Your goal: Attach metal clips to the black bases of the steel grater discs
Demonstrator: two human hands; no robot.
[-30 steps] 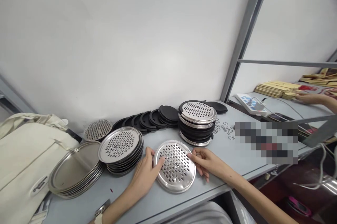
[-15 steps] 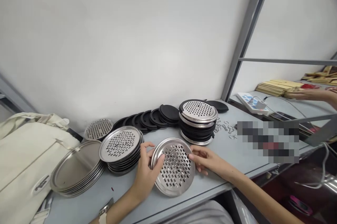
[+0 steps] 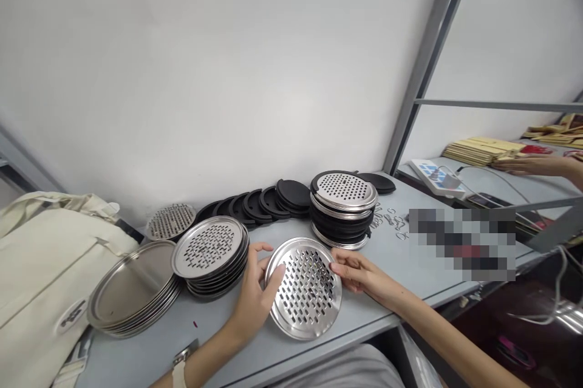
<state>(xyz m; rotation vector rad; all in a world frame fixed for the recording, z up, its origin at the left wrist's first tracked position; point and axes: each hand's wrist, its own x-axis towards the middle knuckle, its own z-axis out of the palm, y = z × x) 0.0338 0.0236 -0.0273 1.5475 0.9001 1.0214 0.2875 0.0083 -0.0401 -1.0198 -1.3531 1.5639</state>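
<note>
Round silver metal disc with slotted holes (image 3: 306, 291), tilted above front edge of grey table (image 3: 282, 242), gripped at its rim by both hands: left hand (image 3: 257, 291) on left side, right hand (image 3: 359, 275) on upper right. Stack of perforated metal discs (image 3: 209, 251) near left hand; tall stack of silver and black discs (image 3: 345, 194) behind right hand.

Pale watch strap (image 3: 179, 373), left wrist (image 3: 194, 365)
</note>
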